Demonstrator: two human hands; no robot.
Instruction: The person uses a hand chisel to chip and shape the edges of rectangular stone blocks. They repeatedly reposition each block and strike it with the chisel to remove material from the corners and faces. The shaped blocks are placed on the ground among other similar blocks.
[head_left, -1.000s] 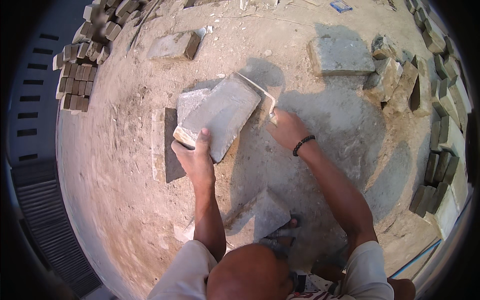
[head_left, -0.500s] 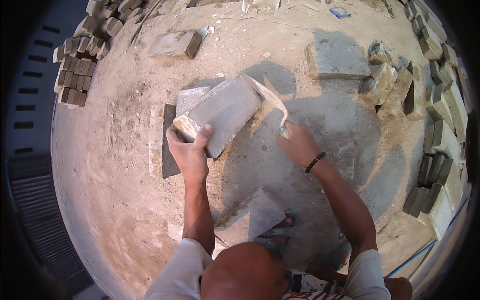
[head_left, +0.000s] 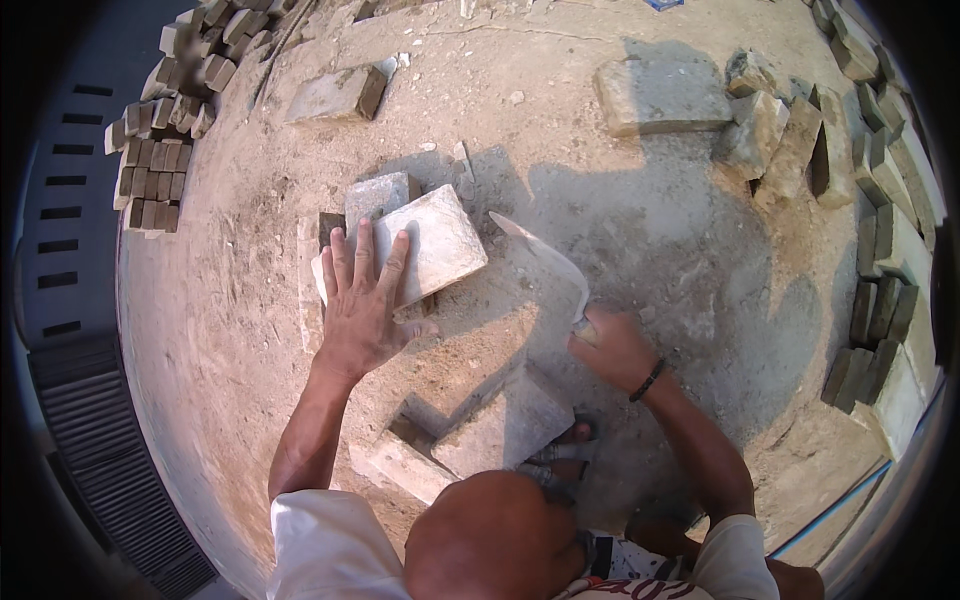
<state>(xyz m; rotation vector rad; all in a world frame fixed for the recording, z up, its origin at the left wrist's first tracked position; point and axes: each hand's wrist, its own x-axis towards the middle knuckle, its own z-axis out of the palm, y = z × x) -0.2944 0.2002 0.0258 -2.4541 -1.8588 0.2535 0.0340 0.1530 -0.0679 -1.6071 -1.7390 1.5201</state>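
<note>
A pale, roughly rectangular block [head_left: 441, 243] lies on other blocks, its top dusty and partly sunlit. My left hand [head_left: 358, 312] rests on its left part, fingers spread and thumb apart. Under and behind it are a grey block [head_left: 382, 194] and a block on edge [head_left: 310, 295], both partly hidden. My right hand [head_left: 622, 348] is wrapped round the handle of a trowel [head_left: 550, 258]. The trowel's curved blade points up and left, its tip just right of the pale block and apart from it. Nearer to me, another block [head_left: 515, 420] sits in front of my feet.
Stacked bricks [head_left: 157, 185] stand at the far left. A flat block [head_left: 340, 93] lies at the back, a larger block [head_left: 665, 95] at the back right beside broken pieces [head_left: 755, 130]. More stacked blocks [head_left: 895, 240] line the right side. The ground is dusty and partly shaded.
The block, earlier tilted up in my left hand, now lies lower on the other blocks. My left hand has let go its grip and spread on top. The trowel has moved away from the block.
</note>
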